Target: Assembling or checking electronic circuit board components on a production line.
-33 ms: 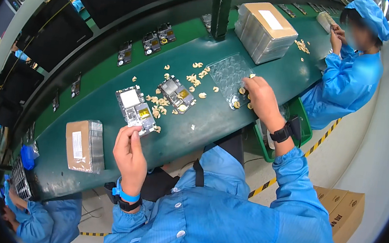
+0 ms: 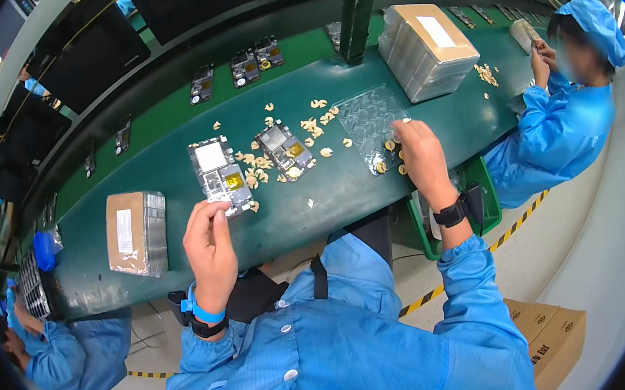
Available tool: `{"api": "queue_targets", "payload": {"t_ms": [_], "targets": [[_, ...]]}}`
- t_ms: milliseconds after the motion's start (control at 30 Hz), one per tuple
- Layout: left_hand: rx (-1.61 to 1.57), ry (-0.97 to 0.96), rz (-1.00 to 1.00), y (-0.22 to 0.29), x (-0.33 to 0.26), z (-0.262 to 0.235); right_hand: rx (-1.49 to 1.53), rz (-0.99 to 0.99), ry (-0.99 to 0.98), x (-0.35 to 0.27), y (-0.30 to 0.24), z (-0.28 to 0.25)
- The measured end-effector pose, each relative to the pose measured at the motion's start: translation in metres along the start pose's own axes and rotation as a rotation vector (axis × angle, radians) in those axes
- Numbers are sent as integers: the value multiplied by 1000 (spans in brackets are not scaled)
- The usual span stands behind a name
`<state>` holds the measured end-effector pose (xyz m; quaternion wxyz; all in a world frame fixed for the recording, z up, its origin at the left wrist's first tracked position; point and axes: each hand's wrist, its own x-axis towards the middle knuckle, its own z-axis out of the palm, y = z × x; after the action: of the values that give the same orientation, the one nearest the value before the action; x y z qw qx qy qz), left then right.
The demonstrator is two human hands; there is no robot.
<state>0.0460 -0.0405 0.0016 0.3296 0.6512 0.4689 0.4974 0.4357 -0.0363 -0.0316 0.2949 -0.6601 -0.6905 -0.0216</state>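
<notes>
**At the green bench: two hands, a circuit board and a clear tray**

Near the front edge of the long green bench [image 2: 327, 196], the left hand [image 2: 209, 249] pinches the near corner of a grey circuit board [image 2: 217, 172] between thumb and fingertips; the board lies just left of centre, and whether it rests flat or is lifted slightly cannot be told. To the right, the right hand [image 2: 423, 157] reaches over the near end of a clear plastic tray [image 2: 370, 121], fingers curled down together onto small tan parts [image 2: 286, 158]; the fingertips are hidden behind the knuckles, so it cannot be told whether they grip one. More of these parts lie scattered between the two hands, around a second circuit board [image 2: 284, 149]. Detail on both boards is too small to make out.

A wrapped stack of trays with a brown label [image 2: 427, 51] stands at the far right, beside a dark green post [image 2: 358, 13] cut off by the top edge. A similar wrapped stack [image 2: 136, 232] lies at the near left. Further boards [image 2: 246, 62] sit along the far rail, before dark screens [image 2: 98, 58]. Another person in blue [image 2: 564, 122] works at the far right; a third is cut off at the lower left. Cardboard boxes [image 2: 545, 334] stand on the pale floor near striped tape.
</notes>
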Motion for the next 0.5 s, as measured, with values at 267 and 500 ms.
{"api": "queue_targets", "payload": {"t_ms": [267, 500], "targets": [[-88, -259, 62, 27, 9, 14, 681, -168, -226, 35, -124, -33], [-425, -376, -149, 33, 2, 5, 712, -397, -262, 33, -190, -23]]}}
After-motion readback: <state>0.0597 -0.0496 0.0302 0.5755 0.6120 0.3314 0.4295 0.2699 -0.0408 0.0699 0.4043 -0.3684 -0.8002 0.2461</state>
